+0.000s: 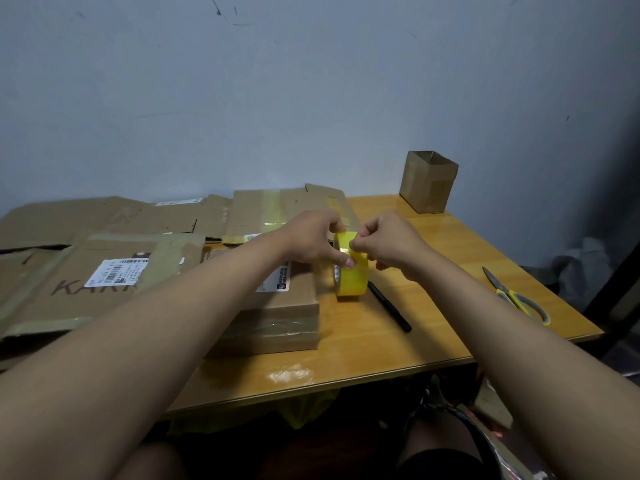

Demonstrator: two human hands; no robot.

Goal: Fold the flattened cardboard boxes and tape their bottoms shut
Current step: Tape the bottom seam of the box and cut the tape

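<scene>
Tape roll (351, 268), bright yellow and kinda see-through, standing on edge on the tabletop (433, 306) right beside a low, folded cardboard box (277, 313). Left hand (311, 240) curled around the roll from the top, thumb pressing on its face. Right hand (384, 242) pinching at the roll's upper edge with fingertips together, probably on the loose tape end, though can't really tell. Box brown, a bit worn, clear tape across the near side, white printed label on top. Flattened cardboard boxes (104, 271) piled to the left, one with a shipping label and dark lettering. Another small box (428, 181) standing open-topped at the far corner by the wall. Black pen (389, 306) just beside the roll; scissors (516, 296) with yellow-grey handles well off right.
</scene>
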